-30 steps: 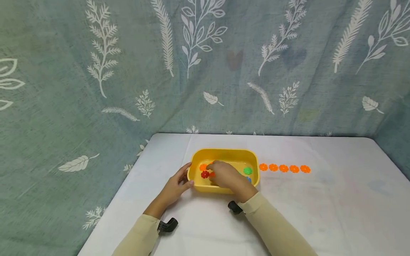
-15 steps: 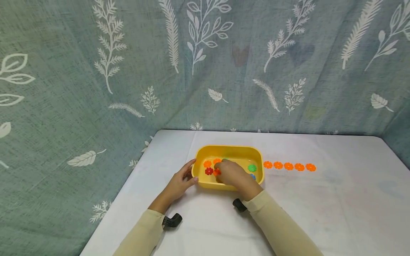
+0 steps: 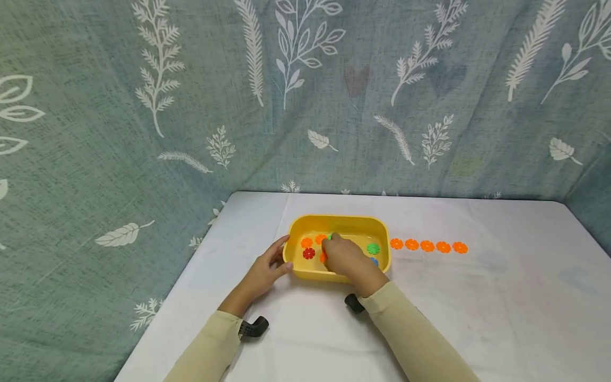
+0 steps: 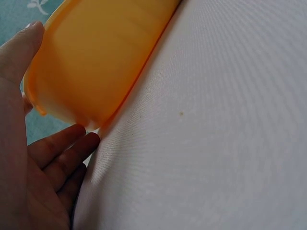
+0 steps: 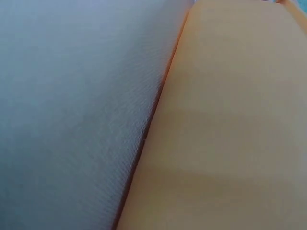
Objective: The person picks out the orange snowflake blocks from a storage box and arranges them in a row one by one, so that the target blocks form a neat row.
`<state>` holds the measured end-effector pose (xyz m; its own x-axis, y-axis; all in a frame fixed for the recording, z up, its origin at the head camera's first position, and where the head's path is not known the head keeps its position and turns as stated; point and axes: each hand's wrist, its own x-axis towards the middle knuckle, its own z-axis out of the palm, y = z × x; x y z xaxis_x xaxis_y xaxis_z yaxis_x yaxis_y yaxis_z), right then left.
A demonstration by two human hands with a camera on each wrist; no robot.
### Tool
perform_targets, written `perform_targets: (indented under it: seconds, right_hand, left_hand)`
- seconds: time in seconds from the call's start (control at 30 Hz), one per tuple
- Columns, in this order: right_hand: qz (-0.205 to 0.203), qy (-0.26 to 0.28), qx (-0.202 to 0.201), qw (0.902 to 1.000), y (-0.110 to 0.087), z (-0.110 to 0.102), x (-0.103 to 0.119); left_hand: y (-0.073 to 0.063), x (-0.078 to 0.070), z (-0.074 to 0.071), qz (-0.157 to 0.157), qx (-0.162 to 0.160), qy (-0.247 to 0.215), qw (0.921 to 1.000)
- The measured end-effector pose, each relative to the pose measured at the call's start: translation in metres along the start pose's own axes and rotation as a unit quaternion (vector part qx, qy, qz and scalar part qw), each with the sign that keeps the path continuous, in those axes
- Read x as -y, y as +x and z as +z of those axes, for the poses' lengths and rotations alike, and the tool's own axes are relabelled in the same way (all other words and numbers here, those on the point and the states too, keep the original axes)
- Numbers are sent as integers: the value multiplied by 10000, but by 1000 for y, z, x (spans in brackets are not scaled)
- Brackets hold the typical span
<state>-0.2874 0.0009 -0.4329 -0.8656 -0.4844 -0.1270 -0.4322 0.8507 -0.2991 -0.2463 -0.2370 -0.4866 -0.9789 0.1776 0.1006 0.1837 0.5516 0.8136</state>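
A yellow tray (image 3: 305, 274) stands on the white table with small flower-shaped discs in it. My left hand (image 3: 262, 271) holds the tray's left end. In the left wrist view, the thumb (image 4: 32, 40) lies at the rim and fingertips touch the outer wall. Inside the tray, my right hand (image 3: 347, 257) pinches an orange flower-shaped disc (image 3: 323, 258); its fingertips are largely hidden. Left of it are a red disc (image 3: 308, 253) and further orange discs (image 3: 306, 242). A green disc (image 3: 373, 248) and a partly covered blue disc (image 3: 374, 261) lie to its right.
Several orange flower-shaped discs (image 3: 427, 246) lie in a row on the white tablecloth (image 3: 477, 307), running right from the tray. A leaf-patterned curtain (image 3: 267, 159) hangs behind and left of the table. The right wrist view shows only tablecloth and the tray's outer wall (image 5: 220, 124).
My right hand has shifted slightly right inside the tray, and the orange disc at its fingertips has moved with it. The left hand stays on the tray's end. The head view has shifted a little.
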Motion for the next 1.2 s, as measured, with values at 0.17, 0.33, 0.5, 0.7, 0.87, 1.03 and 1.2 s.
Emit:
perform_targets:
  seconds: [0.17, 0.33, 0.5, 0.7, 0.87, 1.03, 1.2]
  right_hand:
    - [-111, 123, -356, 9992, -1, -2, -3]
    - [-237, 383, -839, 9955, -6, -8, -11]
    - [-334, 724, -948, 9923, -18, -17, -26]
    - [-486, 1085, -844, 9893, -39, -28, -48]
    - [-355, 1332, -1124, 9841, -54, -40, -66]
    - [-463, 1565, -1361, 9771, -72, -50, -88]
    - [-363, 1563, -1571, 9745, -88, -56, -116]
  left_hand:
    - [0, -2, -1, -104, -24, 19, 9999]
    - [0, -3, 0, -154, -9, -16, 9999]
    - [1, -2, 3, -129, -52, -62, 9999]
    - [2, 0, 1, -112, -64, 34, 9999]
    - [3, 0, -2, -9, -103, 44, 9999]
    - [3, 1, 0, -116, -4, 38, 9999]
    - [1, 2, 0, -149, -44, -17, 9999]
